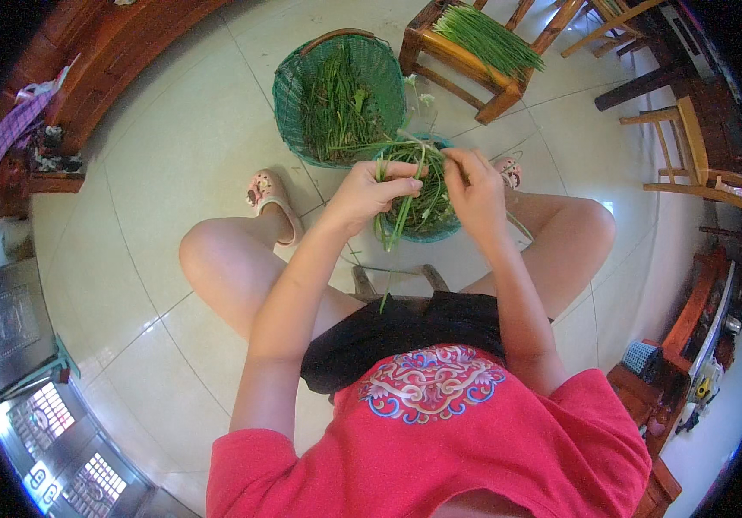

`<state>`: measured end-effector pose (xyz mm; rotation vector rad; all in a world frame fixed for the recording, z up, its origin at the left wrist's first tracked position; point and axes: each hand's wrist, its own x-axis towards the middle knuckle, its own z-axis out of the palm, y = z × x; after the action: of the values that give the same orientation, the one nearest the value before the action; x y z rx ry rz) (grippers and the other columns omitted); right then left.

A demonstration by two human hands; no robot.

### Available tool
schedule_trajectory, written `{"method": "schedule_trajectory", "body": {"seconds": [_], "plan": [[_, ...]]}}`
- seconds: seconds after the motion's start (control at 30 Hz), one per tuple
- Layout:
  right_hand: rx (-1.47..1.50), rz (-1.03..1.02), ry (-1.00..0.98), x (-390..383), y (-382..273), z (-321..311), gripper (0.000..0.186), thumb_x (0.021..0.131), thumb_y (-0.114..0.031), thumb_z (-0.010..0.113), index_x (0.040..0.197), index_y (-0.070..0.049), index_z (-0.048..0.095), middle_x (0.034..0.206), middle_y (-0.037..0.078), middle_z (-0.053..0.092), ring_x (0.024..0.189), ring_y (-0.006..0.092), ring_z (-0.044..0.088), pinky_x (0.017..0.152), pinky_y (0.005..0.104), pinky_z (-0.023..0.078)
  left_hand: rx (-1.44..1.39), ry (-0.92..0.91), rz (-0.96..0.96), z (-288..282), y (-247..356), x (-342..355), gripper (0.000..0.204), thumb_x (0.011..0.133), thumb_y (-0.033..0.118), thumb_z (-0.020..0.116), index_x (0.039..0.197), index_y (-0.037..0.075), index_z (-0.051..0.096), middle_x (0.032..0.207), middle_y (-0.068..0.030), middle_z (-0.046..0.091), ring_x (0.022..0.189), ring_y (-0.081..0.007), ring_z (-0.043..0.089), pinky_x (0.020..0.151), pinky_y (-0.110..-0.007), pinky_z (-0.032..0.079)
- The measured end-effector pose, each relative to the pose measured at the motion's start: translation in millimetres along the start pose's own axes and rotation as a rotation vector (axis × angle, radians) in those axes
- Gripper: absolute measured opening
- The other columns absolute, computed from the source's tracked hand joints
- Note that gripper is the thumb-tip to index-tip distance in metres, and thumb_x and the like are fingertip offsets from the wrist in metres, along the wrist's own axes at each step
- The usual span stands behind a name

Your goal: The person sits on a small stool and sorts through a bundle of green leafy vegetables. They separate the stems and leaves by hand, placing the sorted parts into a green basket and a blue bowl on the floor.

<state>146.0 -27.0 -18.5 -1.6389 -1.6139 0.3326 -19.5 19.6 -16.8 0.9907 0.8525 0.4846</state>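
My left hand is closed around a few long green chives, their ends hanging down past the fingers. Close on its right, my right hand pinches at the upper part of the same stalks; exactly what lies between its fingertips is hidden. Under both hands stands a small green basket with loose green stalks and trimmings in it. Behind it to the left is a larger green woven basket with a brown handle, holding more chives.
A neat bundle of chives lies on a wooden chair at the back. Wooden chairs stand along the right. Dark wooden furniture is at the far left. Pale tiles cover the floor.
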Motion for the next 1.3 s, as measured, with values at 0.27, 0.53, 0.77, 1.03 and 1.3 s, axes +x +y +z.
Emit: {"method": "schedule_trajectory", "body": {"seconds": [0.27,0.53,0.77,1.03,1.3], "plan": [[0.772,0.477,-0.406,14.0,-7.2,-10.8,0.021,0.078,-0.011,0.056,0.094,0.002,0.055,0.080,0.003,0.059,0.073,0.0085,0.053,0.067,0.0213,0.042,0.073,-0.084,-0.051,-4.5,2.2,-1.5,0.026,0.071,0.014,0.060,0.095,0.006,0.061,0.070,0.0014,0.058,0.055,-0.0014,0.043,0.045,-0.016,0.029],[0.674,0.397,-0.416,11.5,-0.7,-8.3,0.018,0.079,-0.014,0.055,0.089,0.001,0.058,0.071,0.001,0.057,0.057,0.0044,0.049,0.051,0.0185,0.040,0.133,-0.129,-0.026,-3.9,8.0,-3.4,0.021,0.073,0.018,0.060,0.089,0.005,0.062,0.068,0.0012,0.058,0.050,-0.0014,0.039,0.043,-0.016,0.026],[0.680,0.466,-0.336,14.9,-8.5,-8.4,0.017,0.080,-0.012,0.053,0.088,0.002,0.058,0.072,0.001,0.056,0.065,0.0064,0.049,0.060,0.0206,0.041,-0.069,-0.076,-0.041,-2.8,3.5,1.2,0.017,0.076,0.020,0.059,0.080,0.004,0.062,0.066,0.0017,0.058,0.045,-0.0005,0.035,0.040,-0.015,0.024],[0.304,0.229,-0.179,17.2,11.6,-6.6,0.016,0.083,-0.011,0.048,0.092,0.001,0.055,0.079,0.002,0.056,0.071,0.0070,0.050,0.063,0.0199,0.040,-0.041,-0.083,-0.050,-6.8,4.2,0.8,0.021,0.075,0.022,0.060,0.081,0.002,0.062,0.065,0.0003,0.057,0.045,-0.0023,0.035,0.041,-0.016,0.024],[0.690,0.361,0.259,26.7,34.3,-7.0,0.018,0.084,-0.014,0.048,0.096,-0.001,0.052,0.076,0.001,0.053,0.071,0.0081,0.048,0.065,0.0210,0.039,-0.132,-0.143,-0.079,-9.4,7.0,-2.9,0.021,0.079,0.019,0.056,0.088,0.001,0.058,0.072,-0.0008,0.057,0.045,-0.0018,0.030,0.040,-0.015,0.021]]}}
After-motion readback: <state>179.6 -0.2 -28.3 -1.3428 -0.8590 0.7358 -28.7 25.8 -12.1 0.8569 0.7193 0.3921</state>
